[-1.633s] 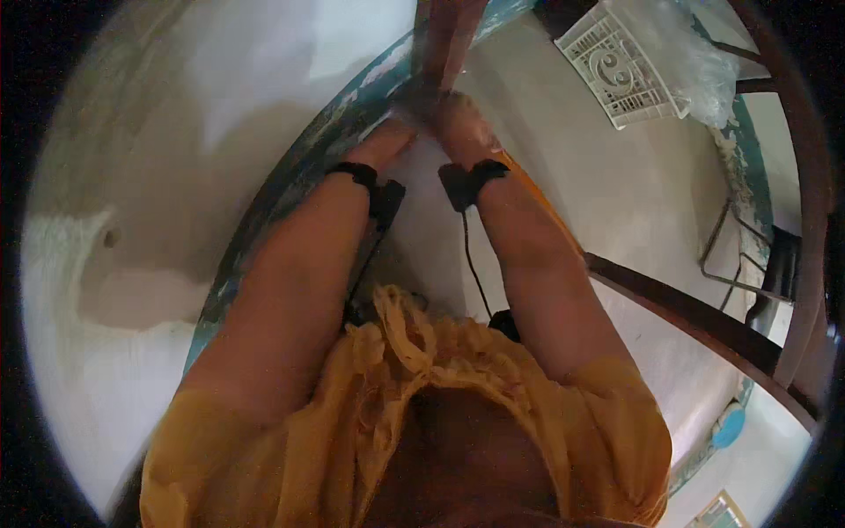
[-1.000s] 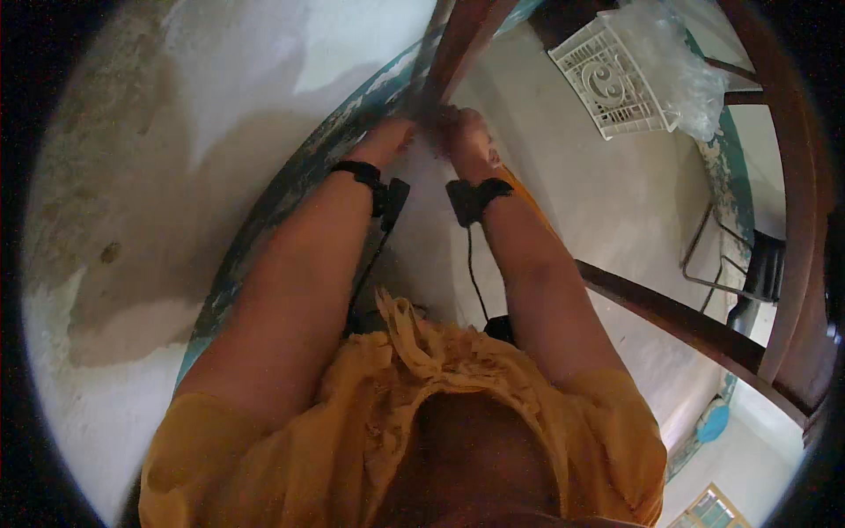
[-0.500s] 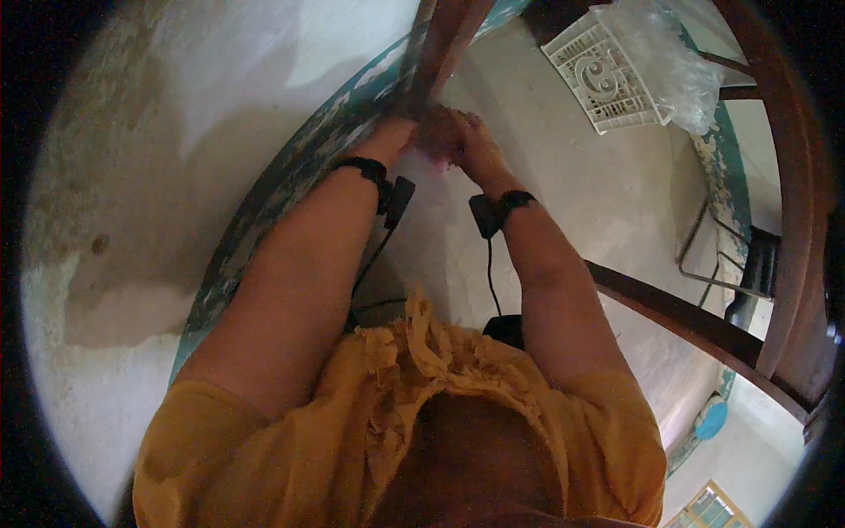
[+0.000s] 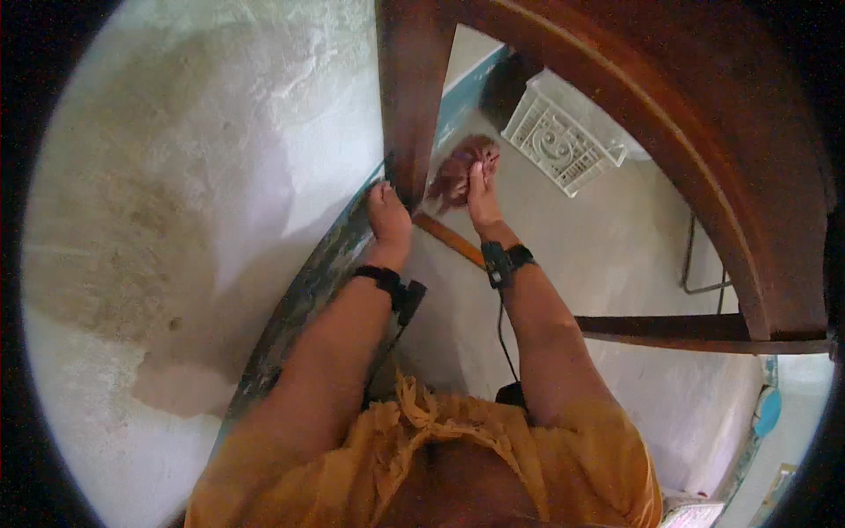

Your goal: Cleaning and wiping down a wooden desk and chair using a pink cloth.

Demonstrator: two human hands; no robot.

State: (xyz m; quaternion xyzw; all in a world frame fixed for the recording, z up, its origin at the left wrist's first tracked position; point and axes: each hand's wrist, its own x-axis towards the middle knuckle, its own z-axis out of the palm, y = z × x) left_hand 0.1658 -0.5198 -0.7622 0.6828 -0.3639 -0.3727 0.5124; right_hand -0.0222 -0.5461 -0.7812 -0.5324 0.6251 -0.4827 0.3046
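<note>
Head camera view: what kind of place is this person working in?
Probably a plain room in a house, perhaps a store or work room. A rough whitewashed wall meets a bare concrete floor, a white plastic crate stands on it, and dark wooden furniture fills the foreground.

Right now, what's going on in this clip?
A person in a yellow top is at a dark wooden chair frame by a whitewashed wall. The left hand grips the upright post low down. The right hand presses a reddish-brown rag against the wood beside it. A white plastic crate sits on the floor beyond.
</note>
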